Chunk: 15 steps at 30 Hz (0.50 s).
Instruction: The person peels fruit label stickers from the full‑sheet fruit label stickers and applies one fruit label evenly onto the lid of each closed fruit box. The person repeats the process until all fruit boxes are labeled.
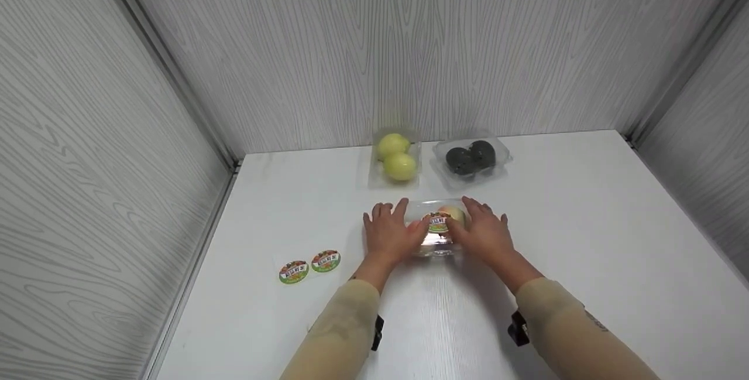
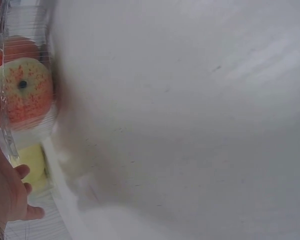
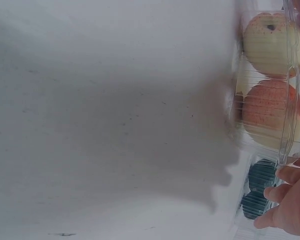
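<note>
Well inside table edges (image 1: pixel 562 138), hands (image 1: pixel 390 238) (image 1: pixel 485 236) flank a box (image 1: pixel 436 240) (transparent).

Clear box (image 1: pixel 432 246) cut off in both wrist views, lettering on its label (image 1: pixel 438 222) too small.

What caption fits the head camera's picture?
Left hand and right hand touch a clear fruit box with a bright sticker.

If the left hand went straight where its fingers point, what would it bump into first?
Probably the clear box with two yellow fruits, ahead of the left hand, though depth is hard to judge.
</note>
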Motion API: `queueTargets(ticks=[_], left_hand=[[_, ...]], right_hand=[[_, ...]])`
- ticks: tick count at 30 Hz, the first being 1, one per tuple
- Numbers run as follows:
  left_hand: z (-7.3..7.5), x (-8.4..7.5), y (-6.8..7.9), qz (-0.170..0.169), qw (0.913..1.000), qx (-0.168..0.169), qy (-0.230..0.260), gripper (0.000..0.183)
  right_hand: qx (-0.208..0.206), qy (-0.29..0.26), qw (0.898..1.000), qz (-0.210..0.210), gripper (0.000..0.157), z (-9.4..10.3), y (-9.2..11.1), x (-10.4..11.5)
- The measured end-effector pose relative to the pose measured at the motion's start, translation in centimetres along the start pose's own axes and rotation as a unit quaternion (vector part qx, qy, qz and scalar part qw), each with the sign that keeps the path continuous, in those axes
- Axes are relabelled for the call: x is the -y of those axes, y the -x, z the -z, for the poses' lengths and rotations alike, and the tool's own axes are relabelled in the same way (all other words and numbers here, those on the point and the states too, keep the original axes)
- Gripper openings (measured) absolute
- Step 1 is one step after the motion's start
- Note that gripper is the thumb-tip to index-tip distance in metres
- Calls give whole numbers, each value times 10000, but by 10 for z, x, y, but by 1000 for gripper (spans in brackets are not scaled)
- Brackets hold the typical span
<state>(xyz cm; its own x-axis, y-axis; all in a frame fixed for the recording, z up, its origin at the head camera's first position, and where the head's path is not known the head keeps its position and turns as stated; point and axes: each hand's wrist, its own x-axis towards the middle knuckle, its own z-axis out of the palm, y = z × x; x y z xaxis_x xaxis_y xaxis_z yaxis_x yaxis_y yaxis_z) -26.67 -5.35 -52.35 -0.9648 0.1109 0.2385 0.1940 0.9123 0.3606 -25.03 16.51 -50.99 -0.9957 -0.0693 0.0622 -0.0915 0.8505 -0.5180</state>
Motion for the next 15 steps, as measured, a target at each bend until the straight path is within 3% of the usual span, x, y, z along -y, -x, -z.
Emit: queueTargets(ticks=[15], left_hand=[[-2, 2, 2, -26, 9999, -21, 150, 68]], right_hand=[[-50, 15, 10000, -46, 73, -1, 2, 1]])
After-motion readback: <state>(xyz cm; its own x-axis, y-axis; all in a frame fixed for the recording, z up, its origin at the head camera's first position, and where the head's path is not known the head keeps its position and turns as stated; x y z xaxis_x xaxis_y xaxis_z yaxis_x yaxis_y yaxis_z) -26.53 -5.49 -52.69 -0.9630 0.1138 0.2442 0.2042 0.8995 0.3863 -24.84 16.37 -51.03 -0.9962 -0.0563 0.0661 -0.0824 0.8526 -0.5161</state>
